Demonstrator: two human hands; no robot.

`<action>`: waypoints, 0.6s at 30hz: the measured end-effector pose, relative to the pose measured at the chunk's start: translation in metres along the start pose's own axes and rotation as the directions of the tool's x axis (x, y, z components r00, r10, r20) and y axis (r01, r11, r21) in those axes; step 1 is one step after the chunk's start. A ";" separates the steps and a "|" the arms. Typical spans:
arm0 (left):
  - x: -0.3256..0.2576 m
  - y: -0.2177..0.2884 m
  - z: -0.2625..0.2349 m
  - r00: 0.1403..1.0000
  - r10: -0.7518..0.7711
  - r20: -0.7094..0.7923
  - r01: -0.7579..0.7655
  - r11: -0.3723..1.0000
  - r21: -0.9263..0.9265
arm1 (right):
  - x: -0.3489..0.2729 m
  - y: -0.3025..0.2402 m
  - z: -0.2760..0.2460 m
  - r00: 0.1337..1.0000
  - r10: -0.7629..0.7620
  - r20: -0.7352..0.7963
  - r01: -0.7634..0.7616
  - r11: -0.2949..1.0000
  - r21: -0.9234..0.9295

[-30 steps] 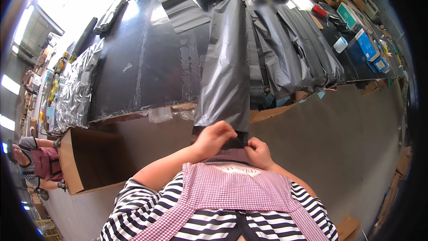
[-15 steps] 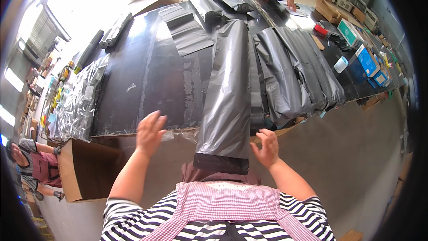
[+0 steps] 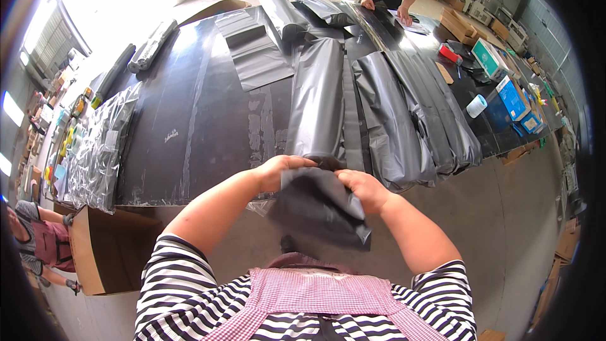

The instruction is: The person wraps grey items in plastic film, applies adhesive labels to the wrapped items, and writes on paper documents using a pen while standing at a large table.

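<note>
Grey plastic bag (image 3: 322,205), head view: its near end hangs off the front edge of the black worktable (image 3: 189,120), pinched at the top corners by the left hand (image 3: 278,172) and right hand (image 3: 361,188), both closed on the film; the rest of the bag runs away up the table as a long filled roll. Risk, judged: thin slick film could slip from the fingertips or tear if the two hands pull apart unevenly, and the weight of the roll on the table could drag the loose end back. Left of the bag, at the table's left edge, lies a heap of clear crinkled plastic packets (image 3: 95,151); below that, off the table, an open brown cardboard box (image 3: 107,246). Right of the bag, more grey filled bags (image 3: 404,120), then a white tape roll (image 3: 476,106), blue flat cartons (image 3: 512,98) and a green-and-white box (image 3: 487,57). Beyond the far table edge, another person's hands (image 3: 385,9) rest on a sheet.
</note>
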State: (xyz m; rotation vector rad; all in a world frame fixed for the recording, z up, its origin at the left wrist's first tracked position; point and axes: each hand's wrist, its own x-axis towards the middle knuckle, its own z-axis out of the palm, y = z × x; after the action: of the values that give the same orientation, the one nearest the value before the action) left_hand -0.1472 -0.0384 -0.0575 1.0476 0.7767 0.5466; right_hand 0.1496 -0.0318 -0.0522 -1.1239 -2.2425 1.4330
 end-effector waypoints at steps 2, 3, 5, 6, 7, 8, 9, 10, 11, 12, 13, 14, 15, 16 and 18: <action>0.000 -0.021 -0.020 0.999 -0.002 0.049 0.003 1.000 -0.029 | -0.005 0.005 -0.011 0.953 0.205 0.224 -0.276 0.895 0.351; -0.001 -0.034 -0.027 0.990 -0.125 -0.069 0.131 0.988 0.087 | -0.019 -0.016 -0.016 0.979 0.146 0.141 -0.169 0.971 0.167; -0.022 -0.036 -0.001 0.955 -0.284 -0.081 0.293 0.949 0.120 | -0.034 -0.034 -0.017 0.932 0.333 0.143 -0.361 0.809 0.464; -0.038 -0.005 0.029 0.946 -0.315 -0.083 0.325 0.926 0.192 | -0.043 -0.017 -0.012 0.939 0.304 0.162 -0.344 0.816 0.464; -0.041 -0.060 0.019 0.985 -0.155 -0.081 0.156 0.988 0.011 | -0.043 -0.001 -0.004 0.947 0.249 0.201 -0.315 0.836 0.449; -0.038 -0.055 0.027 0.991 -0.050 -0.126 0.055 0.998 0.037 | -0.050 0.022 0.004 0.939 0.296 0.175 -0.344 0.800 0.492; -0.042 -0.047 0.038 0.982 0.045 -0.182 -0.034 0.997 0.062 | -0.050 0.025 0.008 0.957 0.287 0.036 -0.259 0.798 0.544; -0.042 -0.041 0.043 0.950 0.166 -0.265 -0.177 0.984 -0.020 | -0.051 0.020 0.012 0.956 0.275 -0.101 -0.168 0.798 0.579; -0.040 -0.034 0.045 0.891 0.276 -0.361 -0.326 0.941 -0.086 | -0.049 0.013 0.016 0.937 0.260 -0.234 -0.073 0.799 0.597; -0.035 -0.018 0.043 0.888 0.266 -0.376 -0.313 0.947 -0.070 | -0.033 -0.020 0.022 0.873 0.276 -0.403 0.136 0.654 0.744; -0.029 -0.008 0.039 0.860 0.299 -0.414 -0.322 0.947 0.017 | -0.020 -0.026 0.015 0.839 0.316 -0.443 0.160 0.635 0.756; -0.019 0.005 0.035 0.832 0.275 -0.482 -0.283 0.957 0.057 | -0.007 -0.029 0.009 0.801 0.357 -0.480 0.186 0.614 0.767; -0.008 0.018 0.033 0.797 0.251 -0.550 -0.241 0.966 0.092 | 0.004 -0.028 0.003 0.760 0.398 -0.513 0.213 0.594 0.776; 0.006 0.023 0.030 0.720 0.279 -0.636 -0.254 0.958 0.133 | 0.017 -0.013 -0.004 0.738 0.417 -0.530 0.220 0.594 0.774; 0.027 0.003 0.011 0.623 0.261 -0.738 -0.089 0.960 0.264 | 0.044 0.034 -0.001 0.693 0.444 -0.568 0.096 0.723 0.684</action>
State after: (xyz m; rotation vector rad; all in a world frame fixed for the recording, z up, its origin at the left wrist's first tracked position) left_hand -0.1220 -0.0238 -0.0596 1.0763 1.5281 1.1500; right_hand 0.1367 0.0074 -0.0893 -1.3314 -0.9488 1.3620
